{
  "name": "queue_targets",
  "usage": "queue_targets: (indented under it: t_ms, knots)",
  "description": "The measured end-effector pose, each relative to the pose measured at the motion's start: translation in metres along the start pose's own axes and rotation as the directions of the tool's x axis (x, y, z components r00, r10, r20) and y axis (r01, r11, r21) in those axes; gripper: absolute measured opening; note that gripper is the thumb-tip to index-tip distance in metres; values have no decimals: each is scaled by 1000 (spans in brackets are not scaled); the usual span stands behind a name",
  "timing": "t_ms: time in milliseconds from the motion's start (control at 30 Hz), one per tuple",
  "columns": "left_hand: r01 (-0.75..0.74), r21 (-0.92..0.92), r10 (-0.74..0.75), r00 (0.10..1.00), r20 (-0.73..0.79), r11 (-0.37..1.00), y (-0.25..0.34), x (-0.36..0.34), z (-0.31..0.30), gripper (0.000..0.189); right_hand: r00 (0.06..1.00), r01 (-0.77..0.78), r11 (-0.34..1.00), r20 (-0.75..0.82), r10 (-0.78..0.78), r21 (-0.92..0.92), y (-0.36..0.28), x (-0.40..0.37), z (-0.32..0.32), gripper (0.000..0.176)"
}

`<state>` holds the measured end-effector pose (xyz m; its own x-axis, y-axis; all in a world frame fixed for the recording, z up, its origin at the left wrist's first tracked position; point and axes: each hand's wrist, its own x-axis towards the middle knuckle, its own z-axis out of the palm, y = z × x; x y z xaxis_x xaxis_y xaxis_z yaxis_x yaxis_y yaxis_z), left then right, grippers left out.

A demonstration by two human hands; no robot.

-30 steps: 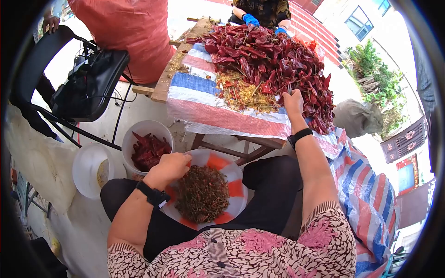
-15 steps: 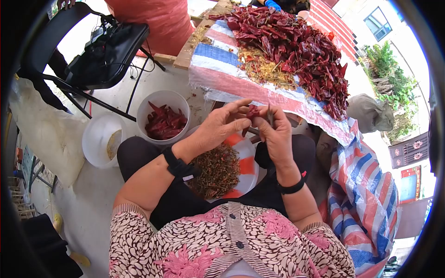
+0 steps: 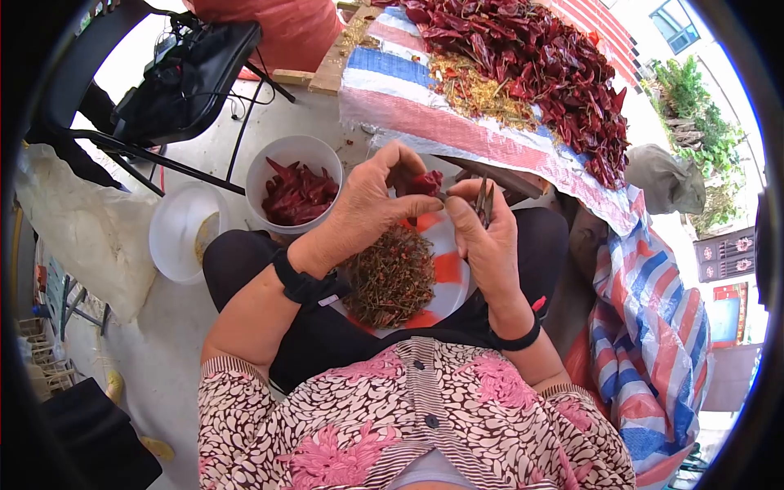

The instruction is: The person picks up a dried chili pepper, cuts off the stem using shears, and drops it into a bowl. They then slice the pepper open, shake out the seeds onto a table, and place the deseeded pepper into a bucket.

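A dark red dried chili (image 3: pixel 425 183) is pinched in the fingers of my left hand (image 3: pixel 371 192). My right hand (image 3: pixel 488 237) is closed round small metal scissors (image 3: pixel 485 202), whose blades point up, and its thumb is close to the chili. Below both hands, a pile of stems and scraps (image 3: pixel 390 278) lies in a white and orange basin (image 3: pixel 447 298) between my legs. To the left stands a white bucket (image 3: pixel 335 155) with red chilies (image 3: pixel 299 193) inside. A large heap of dried chilies (image 3: pixel 523 61) covers the striped sheet (image 3: pixel 457 135) on the table ahead.
A clear tub (image 3: pixel 175 245) stands on the floor left of the bucket. A black folding chair (image 3: pixel 208 90) with a bag and cables is at the upper left. Striped sheeting (image 3: pixel 649 327) hangs down on the right, near a grey sack (image 3: pixel 661 180).
My left hand has moved slightly left with the chili, and my right hand sits a little lower. The view has shifted, and the blue-gloved hand at the top is out of sight.
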<state>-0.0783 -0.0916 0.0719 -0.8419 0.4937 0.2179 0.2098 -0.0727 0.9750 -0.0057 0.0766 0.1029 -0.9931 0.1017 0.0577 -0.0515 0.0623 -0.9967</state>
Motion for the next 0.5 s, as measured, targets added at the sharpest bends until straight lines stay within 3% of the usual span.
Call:
queue_targets:
  t_ms: [133, 267, 300, 400, 500]
  knots:
    - [-44, -75, 45, 999, 12, 996, -4, -2, 0, 37, 996, 90, 994, 18, -89, -66, 8, 8, 9, 21]
    - [16, -214, -7, 999, 40, 977, -4, -3, -1, 26, 954, 262, 903, -49, -295, -339, 14, 11, 10, 18]
    - [52, -259, -39, 998, 56, 964, -5, -3, -3, 23, 913, 359, 816, -9, -407, -452, 11, 12, 9, 20]
    - [37, -188, -27, 998, 55, 981, -5, -7, -4, 16, 894, 399, 767, 27, -447, -503, 8, 9, 9, 21]
    - [89, -396, -70, 996, 63, 914, -7, -9, -4, 15, 865, 445, 735, 31, -501, -512, 12, 10, 11, 22]
